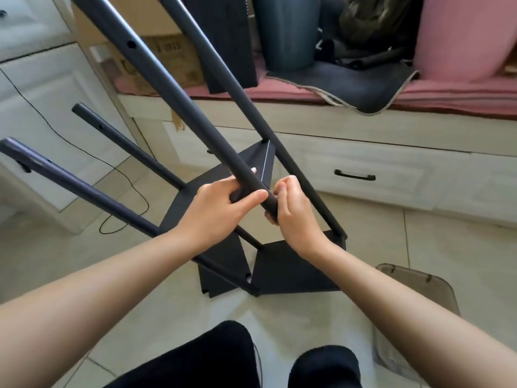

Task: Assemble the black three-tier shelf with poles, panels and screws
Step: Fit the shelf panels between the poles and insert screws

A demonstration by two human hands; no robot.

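Observation:
A partly built black shelf stands on the tiled floor in front of me. Several black poles rise from it, and the nearest pole point(173, 88) slants up to the upper left. My left hand point(221, 211) is wrapped around that pole's lower end together with the corner of a black panel point(263, 163). My right hand point(291, 208) pinches the very end of the same pole from the right; whether a screw is between its fingers is hidden. A lower black panel point(296, 267) lies near the floor. Other poles point(92, 189) point(296, 175) stand left and right.
White cabinets with drawers stand at the left and behind. A bench with a pink cushion point(447, 91) carries spare black panels point(226, 40), a grey bin, a cardboard box and clothing. A thin black cable point(131, 189) runs across the floor. A translucent brown lid point(419, 287) lies at the right.

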